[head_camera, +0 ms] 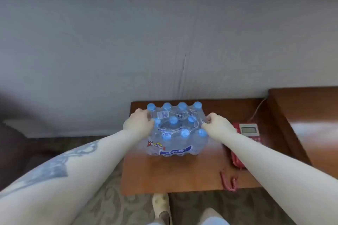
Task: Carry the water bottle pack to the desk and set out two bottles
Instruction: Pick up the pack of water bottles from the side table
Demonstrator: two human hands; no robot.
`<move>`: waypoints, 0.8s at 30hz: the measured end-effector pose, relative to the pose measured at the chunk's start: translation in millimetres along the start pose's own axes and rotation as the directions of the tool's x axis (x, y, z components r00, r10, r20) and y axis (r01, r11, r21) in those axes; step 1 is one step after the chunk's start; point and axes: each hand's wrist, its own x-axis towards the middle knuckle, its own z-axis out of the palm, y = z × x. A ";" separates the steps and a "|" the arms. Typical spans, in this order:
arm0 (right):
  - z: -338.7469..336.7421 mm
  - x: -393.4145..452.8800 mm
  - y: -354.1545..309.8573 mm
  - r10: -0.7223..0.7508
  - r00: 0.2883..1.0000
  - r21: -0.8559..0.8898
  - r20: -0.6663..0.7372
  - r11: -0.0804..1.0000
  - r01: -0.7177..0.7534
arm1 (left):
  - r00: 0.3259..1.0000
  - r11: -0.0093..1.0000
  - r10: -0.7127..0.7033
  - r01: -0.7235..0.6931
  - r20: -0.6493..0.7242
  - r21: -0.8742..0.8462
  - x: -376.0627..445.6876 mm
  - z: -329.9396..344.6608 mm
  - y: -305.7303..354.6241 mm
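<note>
A shrink-wrapped water bottle pack [176, 133] with several blue-capped bottles stands on a brown wooden table [164, 175] against the wall. My left hand [139, 123] clutches the plastic wrap at the pack's upper left side. On the pack's upper right side, my right hand [218, 125] pinches the wrap with curled fingers. Both forearms reach in from the bottom corners. The pack's base rests flat on the table.
A red telephone [246, 139] with a coiled red cord [228, 181] lies on the table just right of the pack, partly under my right forearm. A higher wooden surface [314, 129] adjoins on the right. Patterned carpet [102, 204] and my shoes lie below.
</note>
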 end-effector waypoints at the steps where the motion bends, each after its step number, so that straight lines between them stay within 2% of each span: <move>1: 7.1 6.8 1.2 0.056 0.998 0.076 -0.002 0.996 -0.056 | 1.000 0.999 -0.029 0.029 0.006 -0.019 6.5 4.6 -3.7; 3: 18.2 17.5 3.1 0.159 0.987 0.262 0.023 0.952 -0.159 | 0.997 0.993 -0.074 0.075 0.010 -0.094 18.0 17.0 -8.2; 6: 32.4 35.8 2.6 0.303 0.948 0.483 0.098 0.819 -0.312 | 0.977 0.924 -0.208 0.214 0.055 -0.317 28.7 37.1 -7.1; 10: 52.8 62.7 -11.1 0.397 0.891 0.574 0.219 0.686 -0.447 | 0.915 0.800 -0.386 0.394 0.116 -0.453 43.8 54.5 -6.4; 13: 65.6 73.6 -11.3 0.396 0.882 0.556 0.255 0.686 -0.469 | 0.846 0.673 -0.464 0.530 0.263 -0.516 50.0 66.6 -7.1; 17: 75.1 84.9 -1.8 0.418 0.890 0.599 0.184 0.670 -0.438 | 0.816 0.554 -0.487 0.563 0.310 -0.613 56.8 76.8 -11.4; 19: 76.7 85.2 -0.8 0.458 0.873 0.640 0.170 0.622 -0.451 | 0.808 0.488 -0.467 0.575 0.360 -0.657 56.2 78.5 -15.8; 22: 75.9 83.3 1.2 0.520 0.833 0.729 0.190 0.493 -0.474 | 0.824 0.498 -0.466 0.546 0.324 -0.673 50.7 80.0 -20.1; 24: 76.5 84.2 4.3 0.525 0.823 0.742 0.214 0.461 -0.487 | 0.833 0.528 -0.488 0.519 0.260 -0.672 46.6 82.4 -19.1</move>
